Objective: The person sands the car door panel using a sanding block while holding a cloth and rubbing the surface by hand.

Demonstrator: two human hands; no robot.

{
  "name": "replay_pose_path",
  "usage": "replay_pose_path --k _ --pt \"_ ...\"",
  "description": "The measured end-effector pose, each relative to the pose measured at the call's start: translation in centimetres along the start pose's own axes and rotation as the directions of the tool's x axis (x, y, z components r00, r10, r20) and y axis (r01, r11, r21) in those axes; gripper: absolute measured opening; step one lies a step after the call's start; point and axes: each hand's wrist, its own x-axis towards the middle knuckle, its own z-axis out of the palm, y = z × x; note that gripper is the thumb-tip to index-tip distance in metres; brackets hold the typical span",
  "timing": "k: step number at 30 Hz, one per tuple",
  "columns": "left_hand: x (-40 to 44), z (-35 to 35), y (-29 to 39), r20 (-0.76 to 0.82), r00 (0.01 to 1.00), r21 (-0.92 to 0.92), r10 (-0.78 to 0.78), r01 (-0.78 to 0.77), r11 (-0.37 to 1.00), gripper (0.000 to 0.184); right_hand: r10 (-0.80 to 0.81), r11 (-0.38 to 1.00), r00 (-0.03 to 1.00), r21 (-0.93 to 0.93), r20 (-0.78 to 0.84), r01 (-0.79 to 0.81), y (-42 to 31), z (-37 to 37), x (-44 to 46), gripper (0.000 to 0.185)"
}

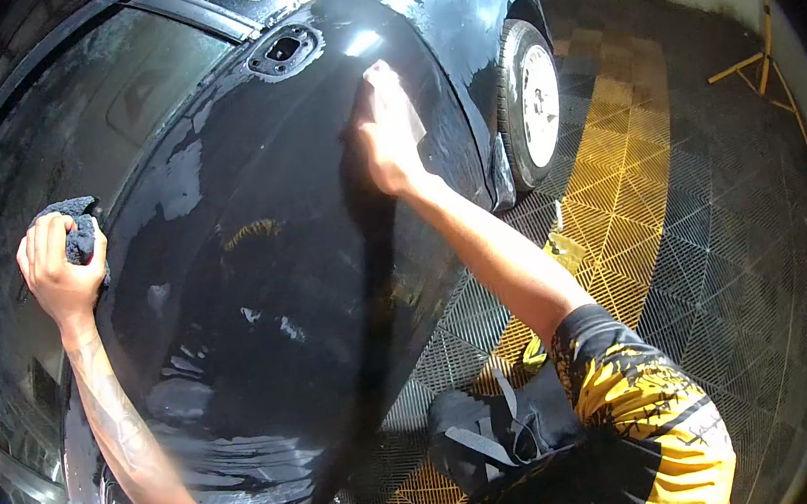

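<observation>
My left hand (63,265) is closed around a dark, fluffy cloth (81,234) at the lower edge of the car's side window. My right hand (382,147) presses against the black car door (253,198), to the right of the door-handle recess (284,54), whose handle is off. Under its fingers shows the edge of a thin, pale sheet (412,123); glare hides its kind. The door is partly wet, with dull dark areas and whitish patches.
A wheel (536,93) stands right of the door, beneath the rear fender. Black and yellow grid tiles (624,172) cover the floor. A yellow metal stand (762,62) is by the wall. A dark apron or bag with straps (507,422) shows near my body.
</observation>
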Motion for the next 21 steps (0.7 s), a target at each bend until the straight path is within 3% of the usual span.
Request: replay_pose_path --k 6,9,11,13,14,15,17,19,21 --pt "0.0 0.0 0.1 0.006 1.0 0.01 0.005 -0.005 1.0 0.027 0.044 0.989 0.999 -0.146 0.027 -0.04 0.1 -0.9 3.4 0.068" --pt "0.1 -0.1 0.2 -0.011 1.0 0.008 -0.001 0.001 1.0 0.026 0.092 0.994 0.995 -0.07 0.048 -0.088 -3.4 0.0 0.7 0.068" --pt "0.0 0.1 0.1 -0.024 1.0 -0.005 0.015 -0.015 1.0 0.026 -0.042 0.996 0.993 -0.07 0.106 0.05 -4.5 0.1 -1.4 0.073" --pt "0.0 0.0 0.2 -0.022 1.0 0.002 0.014 -0.014 1.0 0.026 -0.015 0.998 0.998 -0.057 0.057 0.018 -3.4 -0.1 0.6 0.073" --pt "0.1 -0.1 0.2 -0.017 1.0 0.01 0.02 -0.02 1.0 0.026 -0.02 0.96 0.998 -0.277 0.065 0.037 -0.7 0.9 2.2 0.071" --pt "0.1 -0.1 0.2 -0.013 1.0 0.009 0.025 -0.025 1.0 0.026 0.071 0.993 0.997 -0.095 -0.004 -0.071 -1.7 -0.3 4.2 0.07" --pt "0.0 0.0 0.2 -0.017 1.0 0.001 0.019 -0.019 1.0 0.027 0.067 0.97 0.998 -0.234 -0.012 -0.068 -1.6 0.3 4.8 0.071" --pt "0.1 0.1 0.0 -0.025 0.999 -0.013 0.022 -0.022 1.0 0.027 0.005 0.997 1.0 -0.074 -0.023 -0.007 -3.6 0.9 1.8 0.072" --pt "-0.1 0.1 -0.2 -0.033 0.999 -0.018 0.022 -0.023 1.0 0.027 -0.101 0.995 0.993 0.03 0.068 0.099 -6.7 0.2 -1.0 0.072"
